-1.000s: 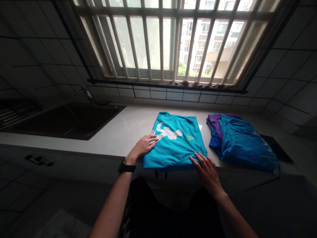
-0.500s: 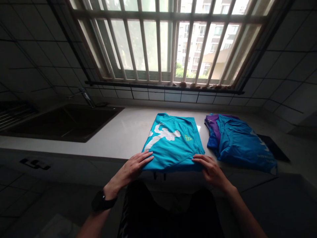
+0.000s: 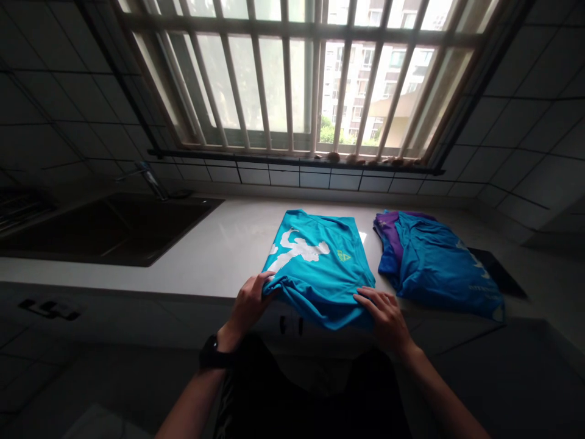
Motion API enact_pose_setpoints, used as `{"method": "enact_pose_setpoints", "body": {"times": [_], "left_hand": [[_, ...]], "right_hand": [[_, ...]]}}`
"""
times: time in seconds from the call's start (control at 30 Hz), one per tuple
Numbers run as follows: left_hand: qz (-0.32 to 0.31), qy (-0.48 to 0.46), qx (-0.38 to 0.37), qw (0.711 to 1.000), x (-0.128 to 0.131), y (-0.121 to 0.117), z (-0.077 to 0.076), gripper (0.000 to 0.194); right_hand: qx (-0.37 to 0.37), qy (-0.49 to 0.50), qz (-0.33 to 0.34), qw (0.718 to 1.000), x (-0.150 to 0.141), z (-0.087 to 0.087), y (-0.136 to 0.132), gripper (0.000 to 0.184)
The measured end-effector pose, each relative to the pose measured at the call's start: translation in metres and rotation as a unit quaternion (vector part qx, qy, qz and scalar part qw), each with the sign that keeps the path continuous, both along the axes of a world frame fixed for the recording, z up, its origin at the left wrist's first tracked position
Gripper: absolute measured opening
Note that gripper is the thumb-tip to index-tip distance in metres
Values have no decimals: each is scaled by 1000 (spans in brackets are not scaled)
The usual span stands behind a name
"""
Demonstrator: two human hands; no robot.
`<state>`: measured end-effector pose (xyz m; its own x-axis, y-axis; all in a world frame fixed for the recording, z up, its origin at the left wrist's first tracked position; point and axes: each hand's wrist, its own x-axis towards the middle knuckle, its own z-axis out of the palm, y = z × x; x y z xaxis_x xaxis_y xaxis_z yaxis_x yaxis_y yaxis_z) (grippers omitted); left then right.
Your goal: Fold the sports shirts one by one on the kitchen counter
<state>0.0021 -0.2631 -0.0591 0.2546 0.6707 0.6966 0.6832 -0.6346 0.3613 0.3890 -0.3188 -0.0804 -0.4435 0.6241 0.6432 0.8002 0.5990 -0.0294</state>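
A folded turquoise shirt (image 3: 320, 262) with a white print lies on the pale countertop (image 3: 219, 250), its near edge hanging over the counter's front. My left hand (image 3: 249, 302), a black watch on its wrist, pinches the shirt's near left corner, which is bunched and raised. My right hand (image 3: 386, 314) is closed over the near right corner.
A pile of folded blue and purple shirts (image 3: 434, 262) lies to the right, with a dark flat object (image 3: 500, 271) beyond it. A dark sink (image 3: 105, 225) with a tap (image 3: 148, 174) sits at the left. A barred window (image 3: 292, 79) stands behind the counter.
Both hands slid from the shirt's sides down to its near corners. The left hand went from lying flat to gripping the corner, and the near edge is now gathered and raised.
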Motion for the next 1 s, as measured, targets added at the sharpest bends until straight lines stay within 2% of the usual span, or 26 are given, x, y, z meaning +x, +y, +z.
{"method": "enact_pose_setpoints", "body": {"times": [0.1, 0.17, 0.23, 0.37, 0.47, 0.57, 0.63, 0.7, 0.77, 0.83, 0.9, 1.0], "left_hand": [[-95, 34, -20, 995, -7, 2, 8, 39], [-152, 52, -20, 987, -10, -1, 17, 28], [-163, 34, -16, 986, -11, -7, 26, 9], [-141, -59, -83, 985, -17, -27, 42, 19], [-80, -127, -131, 980, -22, -36, 59, 23], [9, -202, -128, 971, -16, -22, 82, 36], [46, -238, -117, 963, -5, 5, 98, 42], [63, -253, -119, 958, 11, 42, 107, 46], [66, -247, -133, 957, 26, 82, 104, 46], [102, -199, -157, 962, 38, 114, 88, 53], [119, -126, -181, 968, 47, 132, 65, 61], [102, -38, -185, 977, 51, 138, 32, 48]], "right_hand": [[-24, 88, -1, 996, -8, 12, 5, 23], [-59, 127, 8, 990, -12, 25, 9, 17], [-90, 156, 41, 983, -15, 39, 12, 19], [-203, 201, 150, 947, -12, 67, 2, 25], [-280, 241, 166, 914, -6, 85, -2, 16], [-284, 322, 114, 896, -1, 100, 20, 18], [-255, 384, 56, 886, -1, 110, 53, 25], [-230, 423, -29, 876, -4, 117, 91, 31], [-254, 389, -152, 872, -9, 117, 124, 32], [-268, 293, -243, 885, -16, 109, 142, 36], [-266, 194, -270, 905, -24, 95, 145, 50], [-271, 101, -269, 919, -35, 73, 135, 58]]}}
